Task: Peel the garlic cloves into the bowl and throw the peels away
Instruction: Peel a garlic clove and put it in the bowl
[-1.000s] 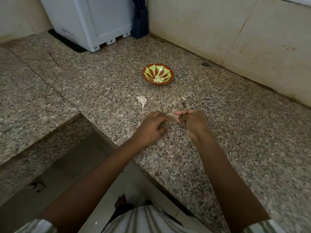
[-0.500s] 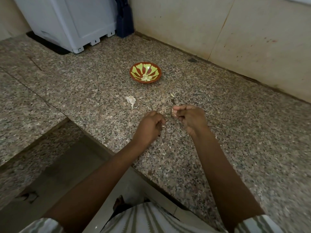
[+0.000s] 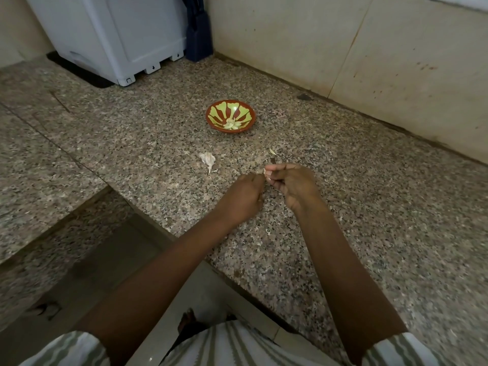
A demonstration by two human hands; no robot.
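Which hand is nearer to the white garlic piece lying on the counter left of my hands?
Left. The left hand lies just right of the garlic piece, slightly closer to you; the right hand, pinching a garlic clove, is farther right, beyond the left one.

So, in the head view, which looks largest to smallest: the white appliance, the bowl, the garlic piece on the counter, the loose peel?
1. white appliance
2. bowl
3. garlic piece
4. loose peel
Gaps are plain; distance changes nothing.
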